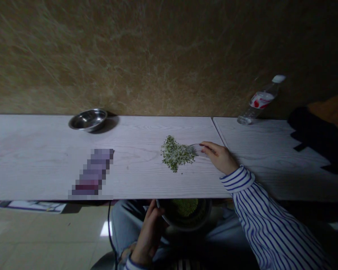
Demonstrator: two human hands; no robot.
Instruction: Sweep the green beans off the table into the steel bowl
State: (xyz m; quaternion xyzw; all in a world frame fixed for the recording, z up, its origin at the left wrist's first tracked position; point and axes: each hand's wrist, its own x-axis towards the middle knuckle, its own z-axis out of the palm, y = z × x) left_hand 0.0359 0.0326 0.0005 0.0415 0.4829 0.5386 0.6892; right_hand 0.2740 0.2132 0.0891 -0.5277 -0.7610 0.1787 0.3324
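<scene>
A heap of small green beans mixed with pale grains [176,153] lies on the white wooden table [45,157]. My right hand [220,156] rests just right of the heap, fingers closed on a small clear card or scraper [196,149] that touches the heap's edge. Below the table's near edge my left hand [149,234] grips the rim of a dark bowl [186,217] held over my lap; green beans lie inside it.
An empty steel bowl [88,119] sits at the table's far edge, left of centre. A plastic water bottle [260,99] lies against the wall at the right. A dark garment [318,138] covers the table's right end. A blurred flat object [92,172] lies left of the heap.
</scene>
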